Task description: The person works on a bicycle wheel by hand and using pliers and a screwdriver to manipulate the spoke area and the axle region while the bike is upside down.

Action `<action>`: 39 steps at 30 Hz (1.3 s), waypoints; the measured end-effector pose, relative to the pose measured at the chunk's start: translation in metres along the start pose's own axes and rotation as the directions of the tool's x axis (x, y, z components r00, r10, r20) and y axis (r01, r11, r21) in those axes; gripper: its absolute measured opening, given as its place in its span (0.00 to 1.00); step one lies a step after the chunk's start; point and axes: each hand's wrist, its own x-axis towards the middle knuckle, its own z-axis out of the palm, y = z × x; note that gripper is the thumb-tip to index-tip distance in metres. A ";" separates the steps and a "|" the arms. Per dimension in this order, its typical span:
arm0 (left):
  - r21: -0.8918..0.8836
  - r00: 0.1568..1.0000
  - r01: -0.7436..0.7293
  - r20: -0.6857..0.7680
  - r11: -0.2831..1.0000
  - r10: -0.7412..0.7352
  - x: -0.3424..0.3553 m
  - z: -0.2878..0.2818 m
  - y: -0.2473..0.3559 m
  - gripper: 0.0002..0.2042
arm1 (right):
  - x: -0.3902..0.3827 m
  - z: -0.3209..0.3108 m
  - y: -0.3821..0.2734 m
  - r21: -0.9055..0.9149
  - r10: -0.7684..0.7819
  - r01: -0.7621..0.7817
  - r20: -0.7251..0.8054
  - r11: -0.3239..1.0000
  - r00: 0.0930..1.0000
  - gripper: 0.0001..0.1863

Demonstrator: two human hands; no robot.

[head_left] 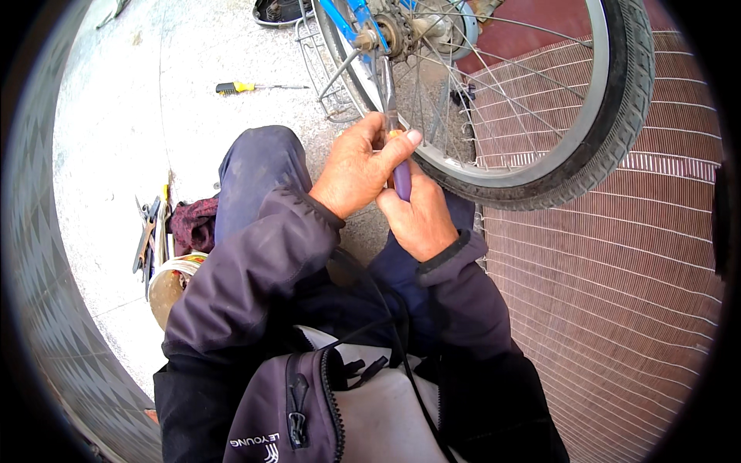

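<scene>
My left hand [351, 166] is closed around the upper part of a purple-handled metal tool [402, 179], with its thumb lying across the front. Just below, my right hand [423, 218] grips the lower end of the same handle. The tool's metal part runs up toward the rear hub [394, 35] of a bicycle, beside the blue frame [340, 19]. My fingers cover much of the tool, so its exact kind cannot be made out. The bicycle wheel [532, 193], with a black tyre and thin spokes, stands right in front of both hands.
On the pale floor lies a yellow-and-black screwdriver [245, 88]. To the left, several hand tools [147, 239] lie beside a dark red cloth [193, 224] and a round container [166, 293]. A brown slatted mat [602, 285] spreads on the right. A wire rack [320, 73] stands beside the wheel.
</scene>
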 end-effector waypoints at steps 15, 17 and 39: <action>0.044 0.999 -0.019 -0.042 0.999 0.021 0.002 0.007 -0.002 0.18 | 0.003 -0.010 0.005 0.121 -0.014 0.018 -0.032 0.992 0.999 0.19; 0.083 0.991 -0.102 -0.082 0.991 0.109 0.001 0.006 -0.003 0.23 | 0.004 -0.014 0.008 0.151 0.009 -0.012 0.022 0.989 1.000 0.16; 0.282 0.980 -0.095 -0.144 0.955 0.140 0.043 -0.024 -0.017 0.12 | 0.001 -0.025 -0.009 0.394 0.112 -0.186 0.203 0.900 0.973 0.16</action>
